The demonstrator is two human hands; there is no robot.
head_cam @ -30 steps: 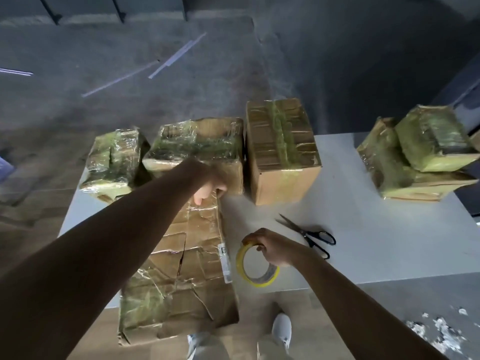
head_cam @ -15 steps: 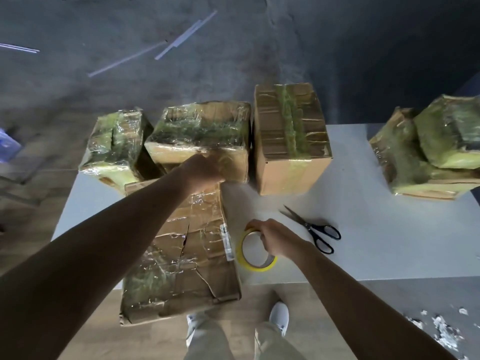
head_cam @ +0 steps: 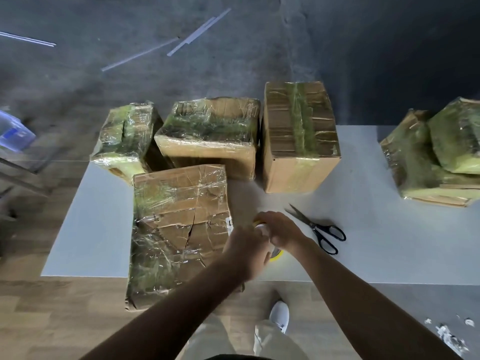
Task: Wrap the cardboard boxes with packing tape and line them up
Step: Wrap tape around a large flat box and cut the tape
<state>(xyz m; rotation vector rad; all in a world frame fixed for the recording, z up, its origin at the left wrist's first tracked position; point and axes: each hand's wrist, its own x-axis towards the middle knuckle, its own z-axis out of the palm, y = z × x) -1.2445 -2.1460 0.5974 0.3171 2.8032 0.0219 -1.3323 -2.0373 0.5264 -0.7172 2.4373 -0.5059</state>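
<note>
Just below frame centre, the right hand (head_cam: pixel 283 231) grasps the tape roll (head_cam: pixel 277 255) beside the long box (head_cam: pixel 179 229); the left hand (head_cam: pixel 246 252) lies over it, grip hidden. The step is likely finding the tape's end; next, a strip needs drawing across that box.

A long, flat brown cardboard box (head_cam: pixel 179 229), cracked across its top and skinned in crinkled clear tape, overhangs the front edge of the white table (head_cam: pixel 98 229), its far end just before a row of 3 taped brown boxes: a small tilted one (head_cam: pixel 124 139) at the left, a wider one (head_cam: pixel 210 136) in the middle and a taller upright one (head_cam: pixel 298 131) at the right. Well apart at the table's right end, 2 more tape-wrapped boxes sit stacked, the upper (head_cam: pixel 457 136) tilted on the lower (head_cam: pixel 405 165). The yellow roll of packing tape (head_cam: pixel 275 254) lies just right of the long box, mostly hidden under the left hand (head_cam: pixel 246 249) and right hand (head_cam: pixel 281 231).
</note>
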